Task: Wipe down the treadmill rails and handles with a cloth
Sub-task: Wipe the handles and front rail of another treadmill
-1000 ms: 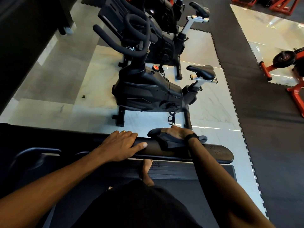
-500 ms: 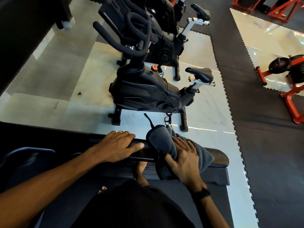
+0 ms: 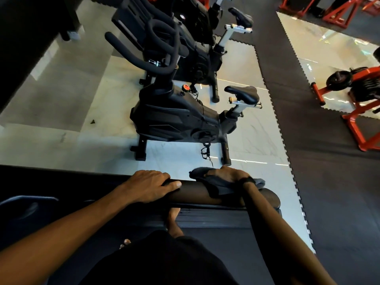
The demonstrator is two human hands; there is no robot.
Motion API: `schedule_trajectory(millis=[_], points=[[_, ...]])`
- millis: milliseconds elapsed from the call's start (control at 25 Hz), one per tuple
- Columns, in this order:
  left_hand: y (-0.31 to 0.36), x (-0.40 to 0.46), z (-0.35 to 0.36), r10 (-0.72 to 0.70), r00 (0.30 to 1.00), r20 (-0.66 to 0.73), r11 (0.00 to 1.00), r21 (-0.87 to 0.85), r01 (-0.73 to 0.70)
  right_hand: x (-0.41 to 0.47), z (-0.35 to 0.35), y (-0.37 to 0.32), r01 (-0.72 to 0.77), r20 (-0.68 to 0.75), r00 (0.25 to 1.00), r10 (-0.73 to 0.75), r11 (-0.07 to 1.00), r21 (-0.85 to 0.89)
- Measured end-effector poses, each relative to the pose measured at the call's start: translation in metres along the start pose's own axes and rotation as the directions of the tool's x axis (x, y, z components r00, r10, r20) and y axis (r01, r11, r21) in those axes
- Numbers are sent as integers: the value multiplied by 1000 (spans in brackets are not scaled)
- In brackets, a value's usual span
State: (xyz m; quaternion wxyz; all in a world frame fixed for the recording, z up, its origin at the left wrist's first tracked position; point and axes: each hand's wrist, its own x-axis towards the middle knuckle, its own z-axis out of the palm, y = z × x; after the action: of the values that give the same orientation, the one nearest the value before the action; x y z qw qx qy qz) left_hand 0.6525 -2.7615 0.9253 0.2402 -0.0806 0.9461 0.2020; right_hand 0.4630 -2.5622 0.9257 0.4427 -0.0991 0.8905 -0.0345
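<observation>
No text, label, brand, number or sign can be read anywhere. The nearer exercise bike [image 3: 176,118], beyond the hands, carries a small pale mark low on its black housing, but it is too small and blurred to make out.

Exercise bikes [image 3: 181,118] on glossy floor [image 3: 61,95]
</observation>
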Motion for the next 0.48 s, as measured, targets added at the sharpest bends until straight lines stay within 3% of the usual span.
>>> schedule_trajectory(millis=[80,280,360,440,480], points=[[-1,-1,0,5,1000,-19,1000,-5,-5,11,-3,2,17,5,1000,-17,998,-53],[-3,-1,0,13,1000,-24,1000,2,-13,-28,15,9,145,-217,958,-186,970,-193],[-5,0,1,12,1000,-28,1000,6,-12,-59,30,18,260,-429,841,-329,942,-213],[-7,2,2,18,1000,-24,1000,-3,-19,-80,52,28,375,-643,624,-443,892,-251],[-7,4,4,25,999,-20,1000,-12,-26,-85,61,33,395,-698,557,-450,883,-253]])
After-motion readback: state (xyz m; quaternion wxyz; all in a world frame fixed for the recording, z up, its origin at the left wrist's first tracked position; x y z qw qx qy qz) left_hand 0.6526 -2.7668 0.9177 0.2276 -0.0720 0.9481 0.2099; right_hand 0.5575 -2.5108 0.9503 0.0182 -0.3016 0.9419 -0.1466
